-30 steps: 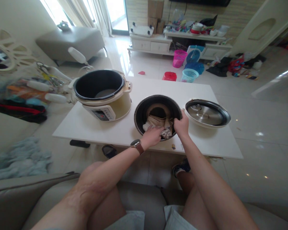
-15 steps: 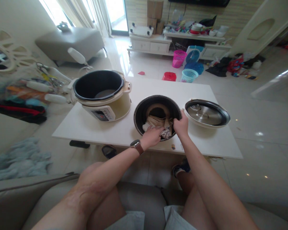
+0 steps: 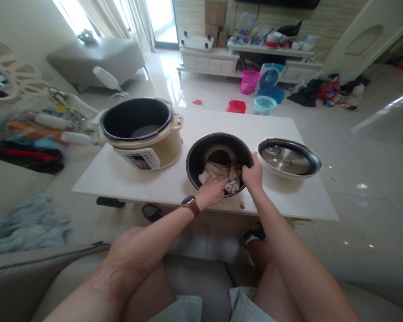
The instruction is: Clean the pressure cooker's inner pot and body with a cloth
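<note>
A dark round inner pot (image 3: 192, 156) tilts toward me on the white table. Inside it lies a beige cloth (image 3: 218, 169) with a patterned part. My left hand (image 3: 212, 190), below a brown-strapped watch, reaches over the near rim with its fingers closed on the cloth; some fingertips are hidden. Gripping the pot's right rim is my right hand (image 3: 253, 174), fingers inside and thumb near the edge. To the left stands the cream electric pressure cooker (image 3: 168, 150), lidless, its dark interior showing. On the right its lid (image 3: 289, 160) rests with the metal underside up.
The white table (image 3: 127, 181) carries these things, and a tiny figure-like piece (image 3: 242, 205) lies at its front edge. White-padded metal arms (image 3: 77, 137) stand left of the cooker. Beyond are a pink basket (image 3: 250, 81), a light blue basket (image 3: 264, 104) and a red container (image 3: 236, 106).
Almost nothing differs. Both hands keep their places on the cloth and the pot rim, and the whole view has shifted very slightly.
</note>
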A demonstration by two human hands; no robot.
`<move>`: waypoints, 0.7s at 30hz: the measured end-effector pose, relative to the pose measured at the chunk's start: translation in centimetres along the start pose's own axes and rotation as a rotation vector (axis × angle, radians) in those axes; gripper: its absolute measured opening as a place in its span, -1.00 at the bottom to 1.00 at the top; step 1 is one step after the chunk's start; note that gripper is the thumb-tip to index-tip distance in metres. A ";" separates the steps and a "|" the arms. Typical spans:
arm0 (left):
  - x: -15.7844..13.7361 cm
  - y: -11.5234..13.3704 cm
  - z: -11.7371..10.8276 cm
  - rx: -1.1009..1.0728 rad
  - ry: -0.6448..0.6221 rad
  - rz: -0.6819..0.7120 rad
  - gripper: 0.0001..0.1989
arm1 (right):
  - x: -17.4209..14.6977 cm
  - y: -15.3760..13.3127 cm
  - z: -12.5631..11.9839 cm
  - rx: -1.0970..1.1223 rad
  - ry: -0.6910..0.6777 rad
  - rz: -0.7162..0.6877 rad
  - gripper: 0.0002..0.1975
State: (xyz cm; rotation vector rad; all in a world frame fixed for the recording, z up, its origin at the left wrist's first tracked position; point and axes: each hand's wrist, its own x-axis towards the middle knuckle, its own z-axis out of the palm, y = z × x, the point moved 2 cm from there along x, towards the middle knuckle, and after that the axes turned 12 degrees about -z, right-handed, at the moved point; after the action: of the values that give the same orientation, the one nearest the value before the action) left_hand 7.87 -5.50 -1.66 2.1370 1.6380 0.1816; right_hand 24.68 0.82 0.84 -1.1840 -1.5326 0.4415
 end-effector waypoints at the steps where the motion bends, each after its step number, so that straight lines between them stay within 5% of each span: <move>1: 0.0 0.0 0.0 -0.001 0.002 0.003 -0.48 | 0.0 0.0 0.0 0.002 0.000 -0.001 -0.57; 21: 0.1 0.0 0.0 0.029 0.005 0.009 -0.50 | 0.0 0.2 0.0 0.026 -0.010 0.013 -0.52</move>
State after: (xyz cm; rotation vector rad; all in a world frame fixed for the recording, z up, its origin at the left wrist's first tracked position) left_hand 7.93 -5.44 -1.65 2.1672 1.6438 0.1678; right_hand 24.74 0.90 0.66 -1.1740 -1.5243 0.4760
